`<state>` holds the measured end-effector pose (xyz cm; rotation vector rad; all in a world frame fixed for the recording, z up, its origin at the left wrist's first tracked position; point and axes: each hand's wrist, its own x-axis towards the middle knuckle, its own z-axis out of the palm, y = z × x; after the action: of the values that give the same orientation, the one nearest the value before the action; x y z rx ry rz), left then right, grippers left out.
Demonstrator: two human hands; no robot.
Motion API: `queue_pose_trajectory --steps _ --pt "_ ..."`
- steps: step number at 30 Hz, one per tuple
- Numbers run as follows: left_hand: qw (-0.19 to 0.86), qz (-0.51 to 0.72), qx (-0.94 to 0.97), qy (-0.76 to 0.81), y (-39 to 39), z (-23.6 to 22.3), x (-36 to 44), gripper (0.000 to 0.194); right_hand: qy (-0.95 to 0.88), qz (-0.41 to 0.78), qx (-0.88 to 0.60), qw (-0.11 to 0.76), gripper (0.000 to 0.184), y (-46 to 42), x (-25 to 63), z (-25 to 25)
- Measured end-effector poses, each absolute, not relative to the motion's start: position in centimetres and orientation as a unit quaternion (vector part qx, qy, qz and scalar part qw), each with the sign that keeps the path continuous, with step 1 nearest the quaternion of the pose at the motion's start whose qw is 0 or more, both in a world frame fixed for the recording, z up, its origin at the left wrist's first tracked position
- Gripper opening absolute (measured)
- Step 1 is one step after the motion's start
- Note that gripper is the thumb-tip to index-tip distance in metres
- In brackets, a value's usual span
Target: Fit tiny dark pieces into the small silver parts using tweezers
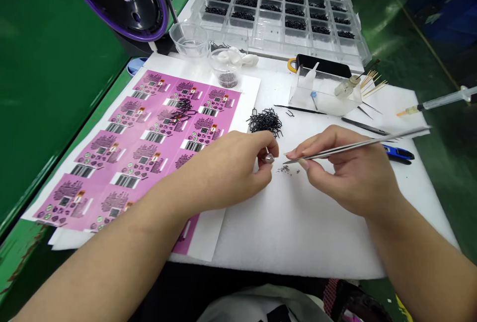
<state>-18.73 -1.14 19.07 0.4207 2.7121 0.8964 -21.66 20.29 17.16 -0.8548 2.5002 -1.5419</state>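
Observation:
Between thumb and fingertips, my left hand pinches a small shiny silver rounded piece; the rest of it is hidden by the fingers. My right hand is closed around metal tweezers, their tips pointing left toward that piece without touching it. Just below the tips, tiny dark bits lie scattered on the white foam sheet. Behind my left hand sits a heap of small black bent wire pieces, with a few more lying apart from it.
A pink label sheet lies at left, bearing black pieces. Behind stand a plastic cup, a compartment tray and a purple-rimmed fan-like device. Rightward are a phone, a glass bottle, a syringe and a blue cutter.

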Motion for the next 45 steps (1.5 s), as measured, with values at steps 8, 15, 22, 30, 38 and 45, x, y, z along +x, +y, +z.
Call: queue_pose_trajectory --steps 8,15,22,30,38,45 --pt "0.181 0.398 0.155 0.886 -0.7 19.5 -18.8 0.024 0.760 -0.566 -0.319 -0.016 0.027 19.8 -20.4 17.6" --pt "0.183 0.413 0.159 0.878 -0.8 19.5 -18.8 0.023 0.768 -0.544 -0.337 -0.026 0.027 19.9 -20.5 17.2" --pt "0.194 0.407 0.163 0.877 -0.8 19.5 -18.8 0.022 0.777 -0.522 -0.350 -0.036 0.026 20.0 -20.4 17.3" --pt "0.195 0.399 0.173 0.879 -0.9 19.3 -18.7 0.020 0.783 -0.490 -0.379 -0.056 0.028 20.0 -20.6 17.3" --pt "0.207 0.428 0.158 0.866 -0.8 19.8 -18.8 0.031 0.790 -0.467 -0.390 -0.073 0.031 20.1 -20.6 17.6" --pt "0.213 0.449 0.126 0.858 -0.7 19.9 -18.9 0.034 0.784 -0.476 -0.393 -0.065 0.031 20.2 -20.2 18.2"
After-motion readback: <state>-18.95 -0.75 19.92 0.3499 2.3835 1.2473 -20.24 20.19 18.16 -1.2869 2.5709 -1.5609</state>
